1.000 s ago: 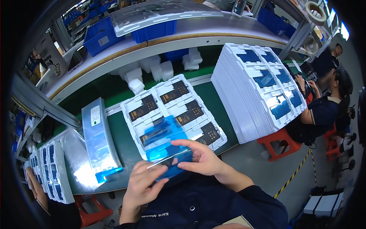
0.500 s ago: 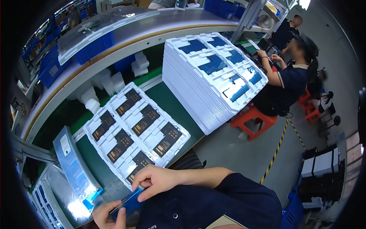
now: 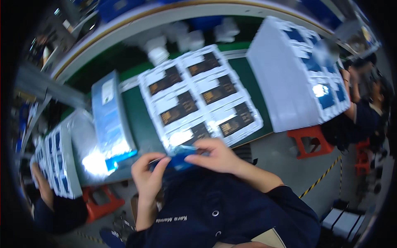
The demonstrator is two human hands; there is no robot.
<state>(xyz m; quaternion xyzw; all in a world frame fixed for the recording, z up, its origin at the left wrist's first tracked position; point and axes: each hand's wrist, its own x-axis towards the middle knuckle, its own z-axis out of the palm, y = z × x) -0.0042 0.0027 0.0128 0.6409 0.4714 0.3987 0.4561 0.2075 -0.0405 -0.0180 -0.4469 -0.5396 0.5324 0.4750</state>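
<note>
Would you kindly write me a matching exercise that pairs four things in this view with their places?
Things:
1. blue film
2. black parts
3. tall white tray stack
4. long plastic packet

Places:
A. right of the middle tray
B. between the left hand and right hand
C. left of the middle tray
D. in the middle tray's compartments

Pairs: 1-B, 2-D, 3-A, 4-C

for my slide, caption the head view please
Left hand and right hand pinch blue film beside a white tray of dark pieces.
</note>
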